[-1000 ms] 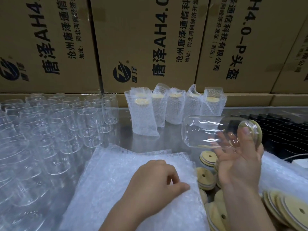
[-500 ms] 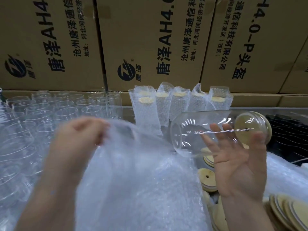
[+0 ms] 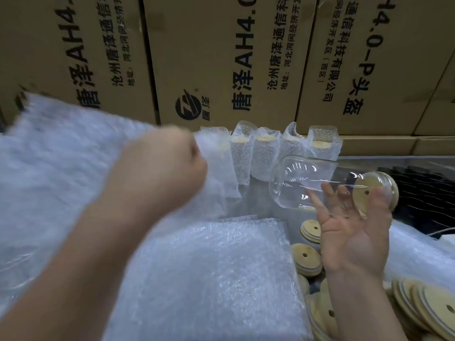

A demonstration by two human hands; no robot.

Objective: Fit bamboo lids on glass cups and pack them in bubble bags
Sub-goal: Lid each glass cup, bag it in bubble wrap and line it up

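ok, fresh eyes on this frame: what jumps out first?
The left hand grips a motion-blurred white bubble-wrap bag, raised at the left middle. At right, the right hand holds a clear glass cup on its side, with a round bamboo lid fitted. Behind them, a row of bagged, lidded cups stands against big brown cardboard boxes.

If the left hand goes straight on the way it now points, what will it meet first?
Probably the leftmost packed cup in the row before the cartons; the left hand, gripping a bubble bag, points toward it. Depth is unclear, so this is a guess.
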